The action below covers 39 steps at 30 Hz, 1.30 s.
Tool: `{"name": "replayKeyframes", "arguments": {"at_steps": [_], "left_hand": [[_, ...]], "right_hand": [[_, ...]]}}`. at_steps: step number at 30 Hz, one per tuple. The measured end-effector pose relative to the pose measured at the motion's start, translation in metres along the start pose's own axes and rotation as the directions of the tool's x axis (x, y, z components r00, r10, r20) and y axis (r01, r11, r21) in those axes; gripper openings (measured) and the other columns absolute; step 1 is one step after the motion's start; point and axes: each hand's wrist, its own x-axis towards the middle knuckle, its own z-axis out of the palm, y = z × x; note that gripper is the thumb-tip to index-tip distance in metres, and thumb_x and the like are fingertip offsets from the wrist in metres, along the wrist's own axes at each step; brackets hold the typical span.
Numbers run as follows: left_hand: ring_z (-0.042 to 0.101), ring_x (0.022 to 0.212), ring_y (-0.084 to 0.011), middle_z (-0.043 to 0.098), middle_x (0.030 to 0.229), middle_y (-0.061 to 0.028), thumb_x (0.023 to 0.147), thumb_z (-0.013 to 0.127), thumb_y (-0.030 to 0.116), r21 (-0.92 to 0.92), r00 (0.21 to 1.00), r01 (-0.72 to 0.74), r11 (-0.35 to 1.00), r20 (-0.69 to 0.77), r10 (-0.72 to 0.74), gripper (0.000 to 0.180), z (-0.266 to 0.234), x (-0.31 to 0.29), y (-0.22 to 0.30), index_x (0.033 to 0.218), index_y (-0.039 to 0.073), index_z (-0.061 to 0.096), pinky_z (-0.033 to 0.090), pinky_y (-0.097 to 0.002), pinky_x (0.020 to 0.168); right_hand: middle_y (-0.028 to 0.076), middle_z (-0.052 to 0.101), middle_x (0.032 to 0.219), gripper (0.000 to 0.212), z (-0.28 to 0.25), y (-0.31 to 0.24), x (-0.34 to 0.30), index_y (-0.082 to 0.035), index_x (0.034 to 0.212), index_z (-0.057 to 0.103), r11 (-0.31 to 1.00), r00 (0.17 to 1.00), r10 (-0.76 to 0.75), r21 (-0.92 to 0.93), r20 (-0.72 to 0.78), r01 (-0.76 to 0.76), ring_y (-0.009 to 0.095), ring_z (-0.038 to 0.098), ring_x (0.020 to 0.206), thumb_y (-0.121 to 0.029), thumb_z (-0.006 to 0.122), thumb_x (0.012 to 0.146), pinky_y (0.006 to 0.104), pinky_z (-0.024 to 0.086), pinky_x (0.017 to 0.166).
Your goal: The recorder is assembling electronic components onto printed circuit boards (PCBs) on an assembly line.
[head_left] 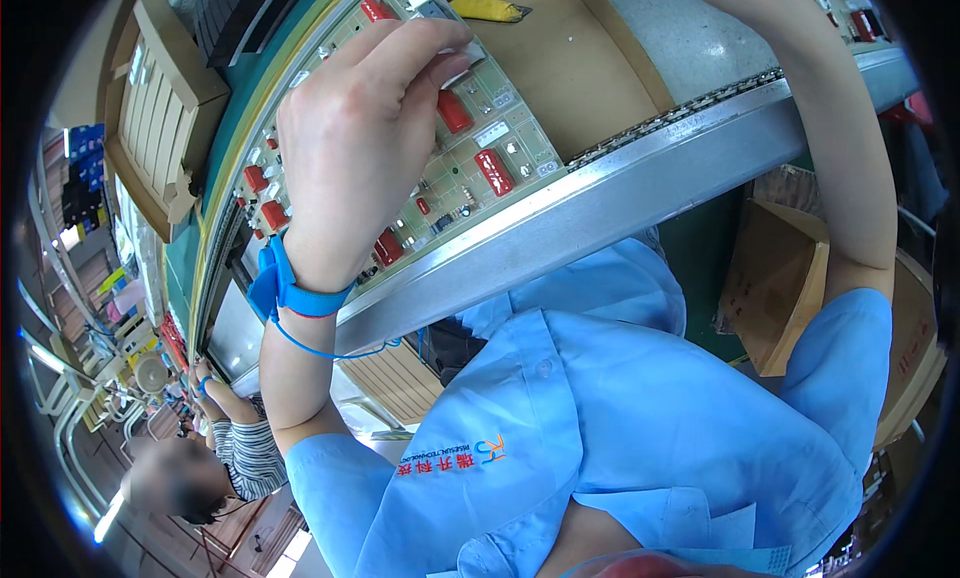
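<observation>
My left hand [350, 128], with a blue wrist strap [312, 300] and thin cord on its wrist, is over a pale green circuit board [463, 168]. Thumb and fingertips are pinched at a small whitish part [470, 54] near the board's upper edge; the fingers partly hide it. Red box-shaped components [494, 172], resistors and other small parts stand on the board, some covered by my hand. My right forearm [845, 128] stretches up past the top edge, so the right hand is out of sight.
A metal rail [640, 168] with a chain runs along the near side of the board. Beyond lies a cardboard tray [560, 73] with a yellow dark-tipped object [490, 10]. More boards [862, 23] show at top right. Cartons [775, 278] stand right; another person's striped sleeve [250, 456] is lower left.
</observation>
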Motion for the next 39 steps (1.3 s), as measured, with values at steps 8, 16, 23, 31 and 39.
{"name": "replayKeyframes", "arguments": {"at_steps": [8,16,23,31,39], "left_hand": [[0.063,0.066,-0.0185,0.068,0.085,-0.0082,0.082,0.07,0.003,0.035,0.997,-0.039,0.999,-0.067,0.041,0.017,0.007,-0.003,-0.001,0.098,0.008,0.073,0.05,-0.0276,0.06],[0.06,0.063,-0.0126,0.067,0.081,-0.0058,0.083,0.071,0.004,-0.024,0.987,0.053,0.998,-0.149,-0.056,0.025,-0.005,-0.022,-0.003,0.108,0.01,0.072,0.046,-0.0236,0.055],[0.056,0.063,-0.0088,0.065,0.081,-0.0047,0.086,0.069,0.004,-0.119,0.97,0.115,0.986,-0.201,-0.137,0.024,-0.013,-0.046,-0.024,0.11,0.007,0.07,0.043,-0.0214,0.054],[0.06,0.06,-0.0218,0.063,0.074,-0.0051,0.084,0.069,0.011,-0.2,0.934,0.177,0.964,-0.274,-0.228,0.017,-0.016,-0.055,-0.029,0.101,0.014,0.07,0.046,-0.0317,0.05],[0.059,0.065,-0.0165,0.065,0.081,-0.0077,0.085,0.069,0.006,-0.166,0.947,0.126,0.978,-0.274,-0.169,0.022,-0.021,-0.062,-0.035,0.107,0.009,0.07,0.046,-0.0258,0.057]], "right_hand": [[0.002,0.062,0.083,0.016,0.009,-0.015,-0.017,-0.002,0.098,0.067,0.992,0.991,0.097,0.073,0.088,-0.103,0.008,0.054,0.073,-0.009,0.071,0.084,0.0217,0.045,0.067],[0.017,0.065,0.096,0.029,0.032,-0.042,-0.028,0.0,0.107,0.066,0.993,0.987,0.074,-0.101,0.145,-0.06,0.027,0.064,0.076,0.001,0.065,0.078,0.0322,0.052,0.068],[0.004,0.064,0.089,0.02,0.057,-0.014,-0.042,-0.008,0.097,0.065,0.903,0.978,-0.203,-0.379,0.042,0.203,0.022,0.063,0.074,-0.012,0.073,0.079,0.0321,0.049,0.06],[0.004,0.063,0.093,0.029,0.056,-0.022,-0.038,-0.007,0.098,0.064,0.814,0.945,-0.284,-0.479,0.164,0.328,0.024,0.064,0.077,-0.004,0.074,0.07,0.0337,0.051,0.062],[0.004,0.067,0.096,0.024,0.057,-0.023,-0.028,-0.007,0.094,0.069,0.673,0.877,-0.403,-0.564,0.261,0.478,0.02,0.067,0.074,-0.002,0.07,0.07,0.0294,0.053,0.055]]}}
